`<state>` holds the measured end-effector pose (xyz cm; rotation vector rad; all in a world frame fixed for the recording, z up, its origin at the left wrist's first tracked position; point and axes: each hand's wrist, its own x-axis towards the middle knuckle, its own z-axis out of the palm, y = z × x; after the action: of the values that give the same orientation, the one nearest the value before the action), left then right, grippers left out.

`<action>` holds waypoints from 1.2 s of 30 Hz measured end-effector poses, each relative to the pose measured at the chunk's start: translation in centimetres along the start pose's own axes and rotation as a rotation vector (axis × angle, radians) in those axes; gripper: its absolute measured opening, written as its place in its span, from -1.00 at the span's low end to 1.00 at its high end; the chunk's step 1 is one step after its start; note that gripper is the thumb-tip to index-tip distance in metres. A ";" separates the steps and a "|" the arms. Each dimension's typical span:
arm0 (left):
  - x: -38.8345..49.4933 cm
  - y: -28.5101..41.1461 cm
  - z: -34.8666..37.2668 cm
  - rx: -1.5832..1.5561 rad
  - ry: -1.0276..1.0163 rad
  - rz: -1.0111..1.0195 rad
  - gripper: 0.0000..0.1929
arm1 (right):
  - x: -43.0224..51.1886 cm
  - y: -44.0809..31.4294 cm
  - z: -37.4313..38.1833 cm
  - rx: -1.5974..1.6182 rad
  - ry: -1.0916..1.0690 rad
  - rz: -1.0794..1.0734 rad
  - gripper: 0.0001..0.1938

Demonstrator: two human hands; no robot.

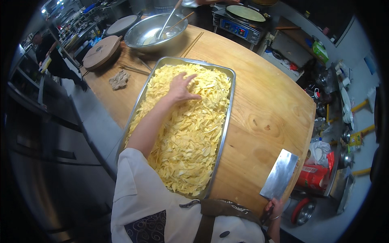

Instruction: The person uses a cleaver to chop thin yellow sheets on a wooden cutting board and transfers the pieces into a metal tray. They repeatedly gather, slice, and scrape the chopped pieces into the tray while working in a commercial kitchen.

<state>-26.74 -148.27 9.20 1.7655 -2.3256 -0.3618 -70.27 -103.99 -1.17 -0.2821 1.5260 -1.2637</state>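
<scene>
A deep metal tray [231, 100] on the wooden table is filled with yellow shredded strips [188, 145], perhaps cut pancake or dough sheet. My left hand [183, 89], fingers spread, rests on the strips in the tray's far half; whether its fingertips hold any cannot be told. At the table's near right edge my right hand [274, 208] grips the dark handle of a cleaver [279, 174], its broad blade lying over the tabletop and pointing away from me. The blade is apart from the tray.
Beyond the tray stand a large steel bowl [142, 32] with utensils, a round wooden lid [101, 51], a crumpled cloth [119, 80] and chopsticks [193, 44]. A round griddle [245, 13] bears a flat pancake, with a person beside it. Another person [54, 57] walks at left. Shelves line the right.
</scene>
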 end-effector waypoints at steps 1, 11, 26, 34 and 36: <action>0.5 1.5 0.3 0.095 -0.022 0.058 -0.05 | -0.1 0.0 0.1 0.013 0.009 0.011 -0.90; 5.9 -3.5 -0.6 -0.410 0.052 -0.181 -0.60 | -0.2 0.1 0.0 0.013 0.027 0.050 -0.97; 2.7 -16.2 -3.8 -0.363 -0.030 -0.145 -0.63 | 0.0 -1.2 1.7 -0.021 0.039 0.064 -0.92; 0.4 -4.0 -4.8 0.346 -0.035 -0.001 -0.70 | -0.3 -0.6 0.6 -0.065 0.057 0.067 -0.92; 0.5 -1.4 -3.1 0.147 -0.053 0.140 -0.69 | -0.5 -1.0 1.1 -0.067 0.051 0.064 -0.92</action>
<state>-24.68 -149.28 11.72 1.6600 -2.5556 -0.2235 -69.60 -104.61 0.09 -0.2442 1.6101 -1.1792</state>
